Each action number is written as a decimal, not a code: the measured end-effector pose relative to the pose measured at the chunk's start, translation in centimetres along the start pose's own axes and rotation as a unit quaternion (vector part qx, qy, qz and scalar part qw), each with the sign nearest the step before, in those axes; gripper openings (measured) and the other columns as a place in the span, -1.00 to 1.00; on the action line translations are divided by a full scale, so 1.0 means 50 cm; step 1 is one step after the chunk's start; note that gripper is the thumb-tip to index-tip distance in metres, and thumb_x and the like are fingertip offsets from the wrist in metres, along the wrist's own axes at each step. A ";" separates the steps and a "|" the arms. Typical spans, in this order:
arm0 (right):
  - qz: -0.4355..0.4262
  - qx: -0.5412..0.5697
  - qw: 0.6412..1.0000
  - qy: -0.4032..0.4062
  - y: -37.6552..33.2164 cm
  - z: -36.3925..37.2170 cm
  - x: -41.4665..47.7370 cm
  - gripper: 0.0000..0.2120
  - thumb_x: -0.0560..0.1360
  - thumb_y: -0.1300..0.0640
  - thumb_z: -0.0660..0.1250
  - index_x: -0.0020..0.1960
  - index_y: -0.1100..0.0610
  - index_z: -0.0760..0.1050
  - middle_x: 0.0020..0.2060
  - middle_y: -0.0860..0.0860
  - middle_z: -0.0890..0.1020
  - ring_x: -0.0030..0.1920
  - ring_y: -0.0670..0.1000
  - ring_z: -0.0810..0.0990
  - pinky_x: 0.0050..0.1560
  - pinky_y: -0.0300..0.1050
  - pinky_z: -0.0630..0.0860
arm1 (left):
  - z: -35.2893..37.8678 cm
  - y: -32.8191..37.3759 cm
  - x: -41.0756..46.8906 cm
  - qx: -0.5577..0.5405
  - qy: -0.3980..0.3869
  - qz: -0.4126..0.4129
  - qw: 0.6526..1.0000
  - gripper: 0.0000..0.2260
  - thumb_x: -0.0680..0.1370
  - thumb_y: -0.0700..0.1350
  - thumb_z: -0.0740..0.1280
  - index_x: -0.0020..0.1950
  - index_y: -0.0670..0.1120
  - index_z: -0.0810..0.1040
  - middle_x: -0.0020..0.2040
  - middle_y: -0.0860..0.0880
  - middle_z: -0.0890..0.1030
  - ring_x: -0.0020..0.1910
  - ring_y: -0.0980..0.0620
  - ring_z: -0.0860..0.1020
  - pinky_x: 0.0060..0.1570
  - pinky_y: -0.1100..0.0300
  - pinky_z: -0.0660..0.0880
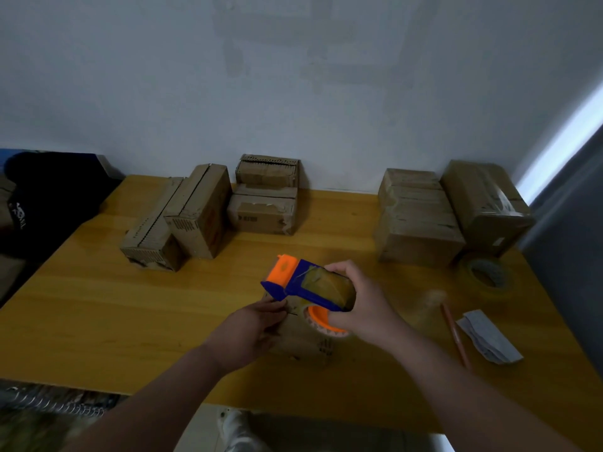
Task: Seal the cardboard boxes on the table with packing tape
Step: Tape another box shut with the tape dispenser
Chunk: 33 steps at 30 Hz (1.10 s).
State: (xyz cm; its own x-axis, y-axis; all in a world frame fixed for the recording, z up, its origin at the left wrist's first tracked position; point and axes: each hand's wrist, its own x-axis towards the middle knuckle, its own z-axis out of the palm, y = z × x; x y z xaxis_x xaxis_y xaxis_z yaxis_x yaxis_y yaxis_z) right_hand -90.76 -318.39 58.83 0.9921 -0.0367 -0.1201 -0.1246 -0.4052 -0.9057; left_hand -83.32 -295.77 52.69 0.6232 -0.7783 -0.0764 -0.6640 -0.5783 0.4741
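A wide, glossy honey-coloured wooden worktop (98, 314) is carrying everything, running back to a pale wall. Along its far edge, brown cardboard boxes are sitting in three clusters: a left group of long cartons (182, 216) lying at angles against one another, a middle stack of two flat boxes (264, 197), and a right pair (421, 220) whose outer box is showing glossy clear tape over its top. Just beside that right pair a spare roll of brownish packing tape (489, 275) is lying flat.

Near the front edge, a small brown cardboard box (303, 344) is standing largely hidden under both hands; this is the one being sealed. The right hand (362, 305) is wrapping its grip closed around a blue and orange handheld tape dispenser (306, 285), holding it tilted above the box top. The left hand (251, 331) is resting against the box's left side with fingers loosely curled; whether its grip is pinching the tape end or only steadying the cardboard cannot be told.

To the right, a folded grey cloth or paper (489, 337) and a thin reddish pencil-like stick (455, 334) are lying close together.

The risks, as I judge them: the box looks light, so pulling tape could drag or tip it if the left hand eases off; a loose tape end could fold back and stick to itself; the dispenser's toothed edge is sitting near the left fingers.
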 end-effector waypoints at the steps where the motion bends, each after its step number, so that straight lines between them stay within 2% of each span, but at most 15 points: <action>1: 0.000 -0.005 1.000 -0.002 0.002 0.000 0.000 -0.39 0.35 0.21 0.52 0.24 -0.16 0.31 0.10 -0.14 0.45 0.01 -0.09 0.55 -0.20 -0.29 0.51 | -0.005 0.004 -0.002 -0.044 0.030 -0.011 0.999 -0.64 0.56 0.03 0.25 0.31 -0.07 0.54 0.34 0.09 0.46 0.36 0.18 0.36 0.29 0.31 0.33; 2: 0.002 -0.007 1.000 -0.005 0.004 -0.001 0.000 -0.39 0.35 0.22 0.52 0.24 -0.16 0.31 0.10 -0.14 0.45 0.01 -0.08 0.55 -0.19 -0.28 0.51 | -0.010 0.010 -0.003 -0.081 0.077 -0.031 0.993 -0.69 0.55 0.04 0.22 0.17 -0.06 0.62 0.18 0.09 0.56 0.19 0.18 0.49 0.13 0.24 0.44; 4: 0.005 -0.010 1.000 -0.007 0.006 -0.004 -0.002 -0.38 0.35 0.21 0.53 0.24 -0.17 0.31 0.10 -0.14 0.45 0.01 -0.09 0.56 -0.20 -0.29 0.51 | -0.020 0.024 0.002 -0.123 0.191 -0.124 0.966 -0.73 0.60 0.01 0.21 0.03 -0.08 0.65 -0.01 0.06 0.61 -0.06 0.12 0.54 -0.06 0.15 0.46; 6: 0.005 -0.010 1.000 -0.005 0.007 -0.008 -0.003 -0.38 0.35 0.18 0.54 0.23 -0.18 0.31 0.10 -0.16 0.45 0.01 -0.11 0.56 -0.18 -0.31 0.53 | -0.037 0.041 0.012 -0.258 0.245 -0.278 0.892 -0.72 0.64 -0.02 0.20 0.02 -0.17 0.63 -0.01 -0.05 0.63 -0.08 0.01 0.56 -0.06 0.06 0.50; 8: 0.004 -0.013 1.000 -0.003 0.009 -0.010 -0.004 -0.38 0.34 0.18 0.55 0.20 -0.22 0.30 0.10 -0.17 0.44 0.03 -0.11 0.55 -0.13 -0.27 0.58 | -0.061 0.053 0.025 -0.499 0.194 -0.382 0.753 -0.65 0.64 0.04 0.19 0.02 -0.23 0.57 -0.05 -0.16 0.63 -0.11 -0.09 0.58 -0.12 0.03 0.53; 9: 0.003 -0.017 1.000 -0.003 0.011 -0.009 -0.003 -0.37 0.33 0.18 0.55 0.18 -0.25 0.29 0.11 -0.17 0.44 0.04 -0.11 0.55 -0.10 -0.24 0.60 | -0.073 0.057 0.029 -0.575 0.149 -0.404 0.696 -0.63 0.62 0.09 0.20 0.02 -0.23 0.56 -0.09 -0.18 0.63 -0.14 -0.12 0.59 -0.17 0.03 0.54; 10: 0.003 -0.022 1.000 -0.003 0.013 -0.009 -0.003 -0.37 0.33 0.18 0.55 0.16 -0.27 0.29 0.11 -0.17 0.44 0.04 -0.10 0.55 -0.07 -0.19 0.61 | -0.082 0.059 0.030 -0.614 0.103 -0.410 0.667 -0.61 0.61 0.11 0.21 0.02 -0.23 0.55 -0.13 -0.18 0.63 -0.18 -0.11 0.59 -0.20 0.04 0.53; 11: 0.003 -0.026 1.000 -0.004 0.014 -0.008 -0.003 -0.36 0.32 0.18 0.55 0.15 -0.29 0.29 0.12 -0.17 0.44 0.05 -0.09 0.55 -0.04 -0.14 0.62 | -0.086 0.060 0.030 -0.634 0.071 -0.405 0.656 -0.62 0.60 0.09 0.23 0.01 -0.24 0.55 -0.18 -0.17 0.62 -0.22 -0.09 0.58 -0.22 0.06 0.52; 14: 0.004 -0.017 1.000 -0.010 0.014 -0.008 -0.005 -0.35 0.32 0.20 0.55 0.14 -0.31 0.29 0.13 -0.16 0.43 0.05 -0.07 0.56 -0.06 -0.07 0.65 | -0.092 0.067 0.032 -0.656 0.075 -0.384 0.645 -0.83 0.60 -0.17 0.25 -0.07 -0.24 0.55 -0.34 -0.11 0.54 -0.34 0.00 0.47 -0.33 0.16 0.48; 16: 0.003 -0.014 1.000 -0.017 0.009 -0.007 -0.006 -0.34 0.33 0.22 0.54 0.14 -0.31 0.28 0.13 -0.16 0.42 0.06 -0.06 0.55 -0.07 -0.08 0.65 | -0.094 0.066 0.032 -0.653 0.090 -0.382 0.648 -0.87 0.58 -0.29 0.23 -0.09 -0.24 0.55 -0.38 -0.10 0.51 -0.37 0.03 0.43 -0.41 0.21 0.47; 21: 0.000 -0.001 1.000 -0.022 0.005 -0.005 -0.006 -0.35 0.32 0.20 0.55 0.16 -0.30 0.29 0.14 -0.18 0.42 0.08 -0.04 0.55 -0.07 -0.07 0.66 | -0.093 0.058 0.029 -0.650 0.078 -0.372 0.658 -0.86 0.58 -0.32 0.20 -0.07 -0.22 0.55 -0.38 -0.08 0.50 -0.39 0.05 0.41 -0.39 0.22 0.45; 24: -0.010 -0.021 0.999 -0.028 -0.001 -0.003 -0.005 -0.36 0.32 0.18 0.54 0.15 -0.31 0.29 0.13 -0.19 0.44 0.04 -0.07 0.56 -0.11 -0.17 0.63 | -0.091 0.053 0.027 -0.624 0.095 -0.381 0.676 -0.88 0.55 -0.35 0.23 -0.06 -0.23 0.55 -0.39 -0.08 0.52 -0.41 0.06 0.43 -0.44 0.25 0.45; 26: -0.019 -0.055 0.997 -0.044 -0.011 -0.007 -0.003 -0.38 0.32 0.14 0.55 0.14 -0.33 0.30 0.12 -0.20 0.44 0.02 -0.10 0.56 -0.13 -0.20 0.62 | -0.089 0.047 0.023 -0.598 0.122 -0.383 0.693 -0.90 0.57 -0.32 0.25 -0.06 -0.24 0.56 -0.36 -0.10 0.53 -0.42 0.05 0.44 -0.46 0.25 0.44; 30: -0.010 -0.125 0.989 -0.083 -0.040 -0.033 0.002 -0.34 0.32 0.10 0.54 0.27 -0.28 0.31 0.09 -0.14 0.49 -0.07 -0.05 0.63 -0.16 -0.09 0.65 | -0.081 0.042 0.018 -0.552 0.160 -0.369 0.730 -0.87 0.58 -0.28 0.27 -0.15 -0.24 0.56 -0.35 -0.10 0.52 -0.41 0.04 0.42 -0.39 0.20 0.41; 33: -0.015 -0.187 0.978 -0.091 -0.053 -0.059 0.000 -0.36 0.34 0.10 0.52 0.30 -0.22 0.33 0.02 -0.16 0.52 -0.14 -0.12 0.62 -0.20 -0.23 0.61 | -0.081 0.028 0.012 -0.529 0.206 -0.382 0.729 -0.88 0.55 -0.25 0.34 -0.19 -0.21 0.56 -0.33 -0.09 0.55 -0.36 0.02 0.44 -0.32 0.18 0.43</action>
State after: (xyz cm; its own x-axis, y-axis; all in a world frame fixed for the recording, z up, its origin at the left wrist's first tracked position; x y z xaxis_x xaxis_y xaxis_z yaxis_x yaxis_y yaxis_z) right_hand -90.37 -320.02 62.42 0.9719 0.1295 -0.1964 -0.0470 -0.7110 -0.7016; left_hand -82.18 -296.03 56.87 0.8602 -0.0613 -0.5063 0.4970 -0.1225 0.8591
